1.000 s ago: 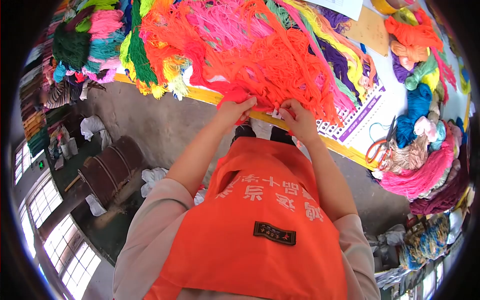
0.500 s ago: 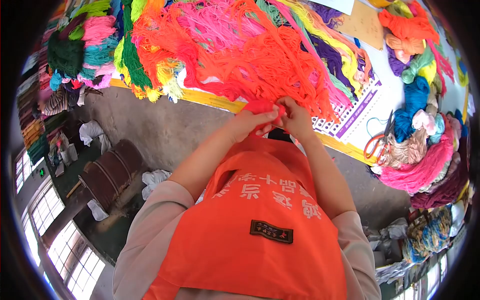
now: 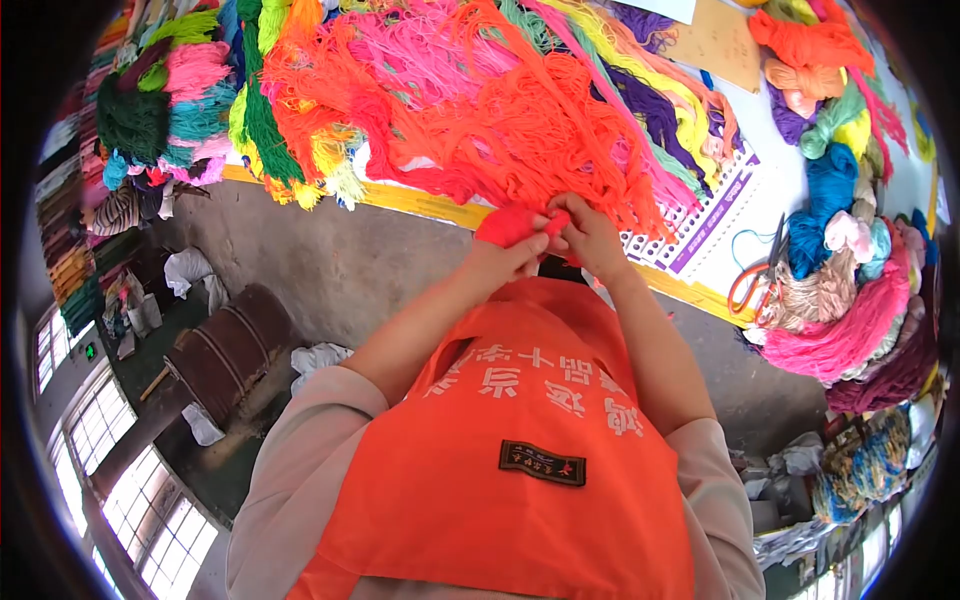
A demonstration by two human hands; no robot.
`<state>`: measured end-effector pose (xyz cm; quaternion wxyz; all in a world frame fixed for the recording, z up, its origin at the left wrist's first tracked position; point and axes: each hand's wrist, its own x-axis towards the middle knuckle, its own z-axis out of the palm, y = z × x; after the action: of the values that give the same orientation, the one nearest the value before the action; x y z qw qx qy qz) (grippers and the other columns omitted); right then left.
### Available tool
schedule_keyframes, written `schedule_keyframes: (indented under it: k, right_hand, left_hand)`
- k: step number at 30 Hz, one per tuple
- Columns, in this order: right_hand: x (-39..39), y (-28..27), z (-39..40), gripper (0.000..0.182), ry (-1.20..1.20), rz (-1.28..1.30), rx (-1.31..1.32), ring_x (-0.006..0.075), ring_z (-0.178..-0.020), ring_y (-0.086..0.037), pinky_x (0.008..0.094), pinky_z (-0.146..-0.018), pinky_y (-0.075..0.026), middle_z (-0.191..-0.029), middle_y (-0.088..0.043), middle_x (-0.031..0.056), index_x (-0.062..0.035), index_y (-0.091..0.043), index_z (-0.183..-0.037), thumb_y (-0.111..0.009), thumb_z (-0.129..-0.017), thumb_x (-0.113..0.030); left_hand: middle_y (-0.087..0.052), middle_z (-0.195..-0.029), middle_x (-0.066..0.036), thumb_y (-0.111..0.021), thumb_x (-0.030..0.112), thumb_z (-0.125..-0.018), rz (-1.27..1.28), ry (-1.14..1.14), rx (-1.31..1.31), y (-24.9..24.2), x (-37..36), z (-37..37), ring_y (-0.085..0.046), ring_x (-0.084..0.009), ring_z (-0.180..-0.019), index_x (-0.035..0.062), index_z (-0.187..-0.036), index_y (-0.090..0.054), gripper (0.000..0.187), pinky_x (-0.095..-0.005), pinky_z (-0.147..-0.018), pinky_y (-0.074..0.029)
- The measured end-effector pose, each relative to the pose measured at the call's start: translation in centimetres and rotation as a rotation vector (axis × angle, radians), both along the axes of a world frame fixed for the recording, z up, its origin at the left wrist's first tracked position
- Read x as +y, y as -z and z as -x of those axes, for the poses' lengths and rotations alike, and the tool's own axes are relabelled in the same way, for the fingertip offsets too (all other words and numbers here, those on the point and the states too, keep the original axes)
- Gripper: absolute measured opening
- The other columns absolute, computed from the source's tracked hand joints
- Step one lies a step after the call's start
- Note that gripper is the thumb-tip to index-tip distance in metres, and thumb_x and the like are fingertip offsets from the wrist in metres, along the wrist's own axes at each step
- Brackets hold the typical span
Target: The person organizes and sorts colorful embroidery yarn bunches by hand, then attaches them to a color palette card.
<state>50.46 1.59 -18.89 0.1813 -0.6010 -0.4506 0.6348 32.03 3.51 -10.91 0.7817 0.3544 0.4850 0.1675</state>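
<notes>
A bundle of red yarn (image 3: 503,226) is bunched up at the table's front edge, in front of my apron. My left hand (image 3: 503,260) is closed on its lower side, thumb and fingers pinching the strands. Close beside it, my right hand (image 3: 592,238) also pinches the red yarn, fingertips almost meeting those of the left. Just beyond both hands spreads a loose pile of orange-red yarn (image 3: 540,120). Pink yarn (image 3: 420,50) lies behind that pile.
Purple-and-white punched cards (image 3: 715,220) lie under the yarn ends. Orange-handled scissors (image 3: 760,275) rest to the right, near blue yarn (image 3: 830,205) and pink yarn (image 3: 825,345). Dark green skeins (image 3: 135,120) are at the left. A brown drum (image 3: 230,345) sits below.
The red bundle has shifted slightly left and down, showing more beyond my left hand. My left fingers have moved lower on it. My right hand stays near the same spot.
</notes>
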Motion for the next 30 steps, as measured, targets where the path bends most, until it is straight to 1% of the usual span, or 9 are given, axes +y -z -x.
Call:
schedule_keyframes:
  k: [3, 6, 8, 9, 11, 15, 20, 25, 30]
  right_hand:
    - [-0.1, 0.2, 0.0, 0.032, 0.055, 0.055, 0.098, 0.023, -0.086, -0.068, 0.0359, -0.075, -0.051, -0.092, -0.068, 0.0084, -0.0131, -0.058, -0.114, -0.067, -0.084, -0.021]
    - [-0.2, 0.2, 0.0, 0.031, 0.018, -0.029, 0.078, 0.0222, -0.085, -0.068, 0.0361, -0.076, -0.051, -0.092, -0.068, 0.0087, -0.0133, -0.058, -0.115, -0.066, -0.085, -0.022]
    - [0.0, -0.6, -0.1, 0.025, -0.027, -0.065, 0.046, 0.0118, -0.08, -0.062, 0.0279, -0.072, -0.05, -0.091, -0.064, 0.004, -0.0089, -0.057, -0.114, -0.06, -0.091, -0.014]
    - [0.0, -0.5, 0.0, 0.025, -0.028, -0.064, 0.047, 0.0118, -0.08, -0.062, 0.0279, -0.072, -0.05, -0.091, -0.064, 0.004, -0.0089, -0.057, -0.114, -0.06, -0.091, -0.014]
    - [0.0, -0.1, 0.1, 0.027, -0.03, -0.093, 0.0, 0.0142, -0.086, -0.065, 0.0292, -0.077, -0.05, -0.093, -0.066, 0.0051, -0.0091, -0.057, -0.114, -0.064, -0.093, -0.023]
    - [0.4, -1.2, 0.2, 0.03, -0.09, -0.077, -0.083, 0.0175, -0.09, -0.066, 0.0303, -0.08, -0.05, -0.096, -0.067, 0.0067, -0.009, -0.057, -0.114, -0.066, -0.093, -0.028]
    - [0.4, -0.9, 0.3, 0.033, -0.071, -0.06, -0.078, 0.0188, -0.094, -0.066, 0.0311, -0.082, -0.05, -0.101, -0.067, 0.0081, -0.009, -0.058, -0.116, -0.069, -0.09, -0.027]
    - [-0.3, 0.0, 0.4, 0.033, -0.019, -0.104, -0.005, 0.0155, -0.096, -0.064, 0.0305, -0.084, -0.05, -0.103, -0.067, 0.0065, -0.0073, -0.057, -0.119, -0.068, -0.089, -0.017]
    - [0.2, -0.8, 0.4, 0.032, 0.032, 0.01, 0.087, 0.0126, -0.097, -0.061, 0.0282, -0.086, -0.049, -0.104, -0.065, 0.0047, -0.0051, -0.057, -0.119, -0.065, -0.088, -0.009]
  left_hand:
    - [-0.066, -0.088, -0.002, -0.065, 0.017, -0.092, 0.131, -0.161, 0.045, 0.4, 0.1, 0.5, -0.043, -0.0043, -0.053, 0.0069, -0.097, -0.061, 0.012, -0.0203, -0.047, -0.032]
    - [-0.062, -0.08, 0.0, -0.066, 0.017, -0.091, -0.024, 0.094, 0.19, 1.7, 0.0, 0.3, -0.043, -0.004, -0.052, 0.0072, -0.094, -0.062, 0.011, -0.0208, -0.046, -0.031]
    - [-0.057, -0.071, 0.003, -0.068, 0.018, -0.089, -0.608, 0.158, 0.132, 3.9, -0.7, 0.9, -0.04, -0.0039, -0.05, 0.0083, -0.098, -0.064, 0.014, -0.021, -0.045, -0.029]
    - [-0.057, -0.071, 0.003, -0.068, 0.018, -0.089, -0.608, 0.157, 0.132, 2.6, 0.0, 0.8, -0.04, -0.0039, -0.05, 0.0083, -0.098, -0.064, 0.014, -0.021, -0.045, -0.029]
    - [-0.058, -0.07, 0.002, -0.069, 0.019, -0.087, 0.159, 0.048, 0.192, -1.5, 2.2, 1.0, -0.047, -0.0033, -0.055, 0.0092, -0.097, -0.066, 0.014, -0.0194, -0.046, -0.033]
    - [-0.06, -0.084, 0.002, -0.065, 0.014, -0.092, 0.424, -0.486, -0.199, 1.0, 2.5, 4.2, -0.043, -0.004, -0.057, 0.005, -0.114, -0.065, 0.024, -0.0195, -0.046, -0.03]
    - [-0.059, -0.079, 0.002, -0.063, 0.014, -0.093, 0.481, -0.343, -0.243, 0.1, 2.1, 3.3, -0.044, -0.0038, -0.055, 0.0033, -0.115, -0.064, 0.024, -0.0194, -0.046, -0.03]
    - [-0.058, -0.071, 0.002, -0.061, 0.008, -0.088, 0.221, 0.034, -0.023, 1.2, 1.7, 1.2, -0.042, -0.0037, -0.051, 0.0038, -0.118, -0.062, 0.03, -0.0205, -0.044, -0.028]
    - [-0.053, -0.063, 0.002, -0.058, 0.006, -0.084, 0.228, 0.259, 0.123, 1.3, 2.3, 1.5, -0.041, -0.0042, -0.049, 0.0038, -0.12, -0.062, 0.036, -0.0211, -0.043, -0.028]
